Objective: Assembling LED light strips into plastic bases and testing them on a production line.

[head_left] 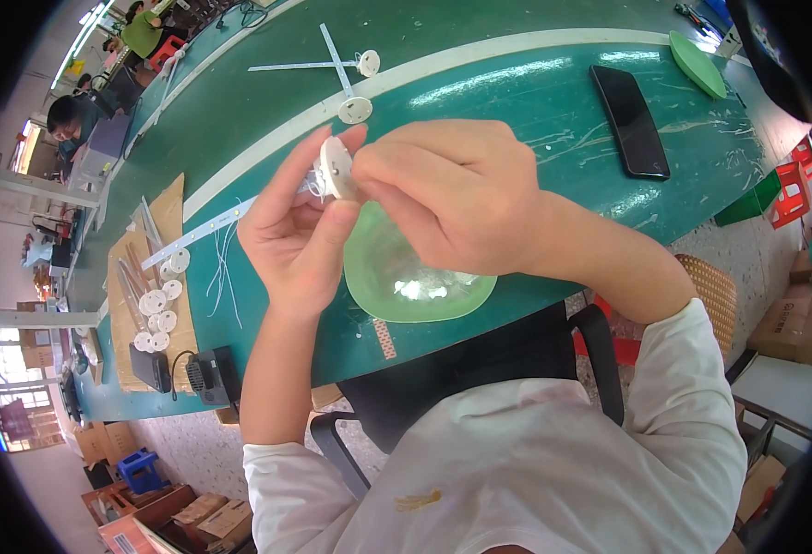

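My left hand (290,245) grips a white round disc (336,168) by its edge between thumb and fingers, with the disc's face turned toward my right hand. A white LED strip (198,233) runs from behind the left fingers toward the lower left, and thin white wires (222,268) hang below it. My right hand (466,189) is closed in a pinch against the disc's face; whatever its fingertips hold is hidden. Under both hands a light green plastic bowl (366,294) stands on the green table (535,111), with small shiny contents.
Several white discs on strips (153,303) lie on cardboard (127,365) at left, near a black adapter (210,374). Two crossed LED strips (334,63) with discs lie farther back. A black phone (629,122) and green lid-like dish (697,65) are at right. People work at far left.
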A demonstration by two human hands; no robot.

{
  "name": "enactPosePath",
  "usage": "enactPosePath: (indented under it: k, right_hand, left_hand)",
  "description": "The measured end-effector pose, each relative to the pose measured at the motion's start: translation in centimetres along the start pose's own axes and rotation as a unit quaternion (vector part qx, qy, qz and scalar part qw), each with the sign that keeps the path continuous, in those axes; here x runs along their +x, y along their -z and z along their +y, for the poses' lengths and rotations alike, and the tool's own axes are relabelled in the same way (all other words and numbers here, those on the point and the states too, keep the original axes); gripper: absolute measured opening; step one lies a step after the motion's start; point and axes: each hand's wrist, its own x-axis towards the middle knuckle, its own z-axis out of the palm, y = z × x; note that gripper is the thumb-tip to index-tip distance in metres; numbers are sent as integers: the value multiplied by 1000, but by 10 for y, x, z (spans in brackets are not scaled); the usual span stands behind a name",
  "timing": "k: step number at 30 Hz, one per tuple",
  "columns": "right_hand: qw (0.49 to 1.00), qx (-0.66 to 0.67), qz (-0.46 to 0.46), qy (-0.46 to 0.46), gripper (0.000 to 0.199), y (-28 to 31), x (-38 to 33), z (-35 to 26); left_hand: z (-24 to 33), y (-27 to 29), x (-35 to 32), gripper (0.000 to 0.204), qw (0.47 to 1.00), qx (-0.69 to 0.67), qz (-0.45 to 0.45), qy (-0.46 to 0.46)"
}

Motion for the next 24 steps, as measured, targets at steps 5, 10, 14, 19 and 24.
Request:
enactPosePath:
  k: [5, 10, 14, 19, 24]
  right_hand:
    - [1000, -7, 4, -9, 17, -5, -3, -3]
    - [999, -39, -9, -11, 20, -12, 4, 1]
    - [991, 24, -36, -130, 21, -3, 1, 9]
    - [977, 34, -98, -185, 18, 6, 8, 14]
    - [969, 61, -111, -212, 15, 10, 11, 15]
  left_hand:
    - [-2, 2, -2, 50, 1000, 26, -5, -1]
    - [9, 3, 9, 41, 997, 71, 15, 22]
    - [54, 67, 52, 32, 957, 265, 66, 102]
    - [134, 224, 30, 36, 787, 555, 219, 158]
    - [163, 293, -28, 35, 528, 789, 157, 271]
